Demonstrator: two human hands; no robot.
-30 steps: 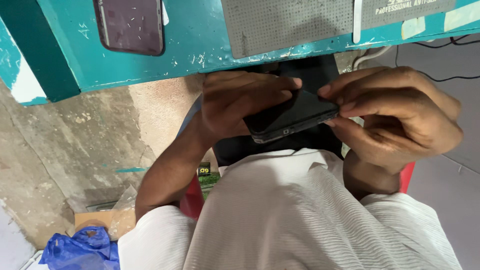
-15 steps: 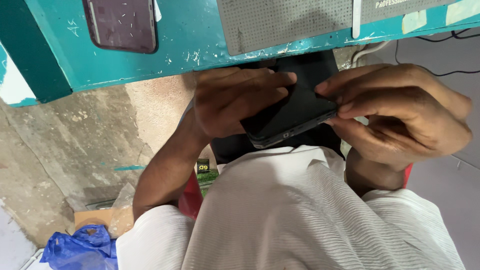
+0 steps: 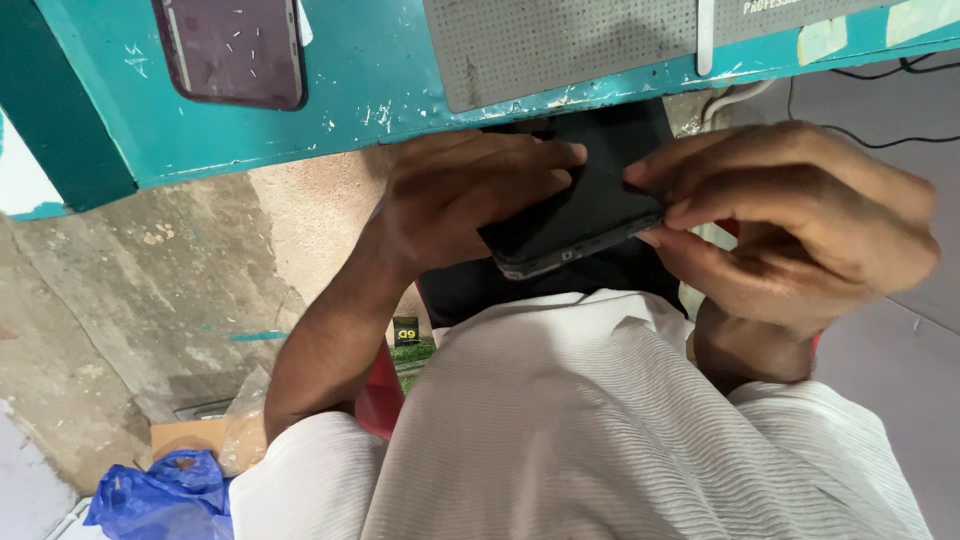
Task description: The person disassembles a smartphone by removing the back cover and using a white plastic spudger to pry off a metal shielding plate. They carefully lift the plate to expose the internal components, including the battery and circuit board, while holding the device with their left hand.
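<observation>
Black phone (image 3: pixel 575 215) was held in the air between both hands, just under the edge of the teal table (image 3: pixel 380 90), above the person's lap and white ribbed shirt (image 3: pixel 600 430). It sat tilted, one short end with a port facing the camera. Looked like a thin, stiff slab, light, smooth on its faces so probably slippery, and glass would be fragile if dropped; best held by the long edges and corners, not pinched on the flat face.

Left hand (image 3: pixel 465 200) was wrapped over the phone's left part, fingers curled across the top, grip closed on it. Right hand (image 3: pixel 790 225) had its grip closed on the phone's right end, fingertips (image 3: pixel 650 172) pressed at the top edge and thumb under the corner.

On the table: a second phone (image 3: pixel 232 50) with a speckled dark screen lying flat, and a grey perforated mat (image 3: pixel 560 45), well apart from each other. Below left, a blue plastic bag (image 3: pixel 160 495) on the concrete floor (image 3: pixel 130 300). Dark cable (image 3: pixel 880 140) ran at right.
</observation>
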